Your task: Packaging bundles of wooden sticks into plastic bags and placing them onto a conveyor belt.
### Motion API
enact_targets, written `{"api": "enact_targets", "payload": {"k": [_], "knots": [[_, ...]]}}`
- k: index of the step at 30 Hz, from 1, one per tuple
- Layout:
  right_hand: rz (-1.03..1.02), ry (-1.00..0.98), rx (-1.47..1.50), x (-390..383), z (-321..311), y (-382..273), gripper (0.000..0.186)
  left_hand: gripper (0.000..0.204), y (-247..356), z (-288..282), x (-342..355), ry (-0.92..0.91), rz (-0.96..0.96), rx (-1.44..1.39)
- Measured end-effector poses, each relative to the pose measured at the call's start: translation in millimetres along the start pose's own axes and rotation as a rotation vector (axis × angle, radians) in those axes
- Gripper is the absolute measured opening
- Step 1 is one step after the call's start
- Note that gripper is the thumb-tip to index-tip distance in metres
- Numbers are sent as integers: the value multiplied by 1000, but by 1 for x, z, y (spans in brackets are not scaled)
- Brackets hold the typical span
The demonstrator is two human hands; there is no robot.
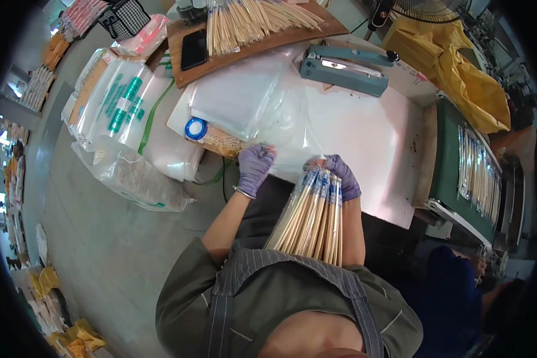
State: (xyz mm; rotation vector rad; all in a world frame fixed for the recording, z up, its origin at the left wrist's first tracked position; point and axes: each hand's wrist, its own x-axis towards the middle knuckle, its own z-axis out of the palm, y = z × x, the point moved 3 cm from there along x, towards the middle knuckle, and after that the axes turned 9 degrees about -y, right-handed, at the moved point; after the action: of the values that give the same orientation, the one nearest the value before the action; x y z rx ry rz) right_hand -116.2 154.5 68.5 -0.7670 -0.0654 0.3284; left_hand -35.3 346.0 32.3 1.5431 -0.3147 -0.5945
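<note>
My left hand (256, 170), in a purple knit glove, is closed with fingertips pinched at the near edge of a clear plastic bag (289, 134). The bag lies on top of the stacked bags on the table. In a matching glove, my right hand (343, 177) is curled round the upper end of a bundle of wrapped chopsticks (309, 221). These slender wooden sticks in clear sleeves with blue printed ends slant down toward my apron. My right fingertips also meet the bag's edge; whether they grip it, I cannot tell.
A grey-green bag sealer (345, 70) stands at the table's back. Beyond it, a wooden board (185, 73) bears a phone (194, 49) and loose chopsticks (256, 24). Left are a blue-rimmed tape roll (196, 128) and bag packs (116, 104). Wrapped chopsticks (478, 173) lie on a green conveyor at right.
</note>
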Motion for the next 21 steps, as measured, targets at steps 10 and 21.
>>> {"api": "enact_targets", "payload": {"k": [10, 21], "knots": [[27, 114, -217, -1, 17, -17, 38, 62, 105, 79, -6, -321, 342, 1565], [-189, 209, -638, 27, -42, 11, 97, 34, 16, 47, -36, 105, 465, 813]]}}
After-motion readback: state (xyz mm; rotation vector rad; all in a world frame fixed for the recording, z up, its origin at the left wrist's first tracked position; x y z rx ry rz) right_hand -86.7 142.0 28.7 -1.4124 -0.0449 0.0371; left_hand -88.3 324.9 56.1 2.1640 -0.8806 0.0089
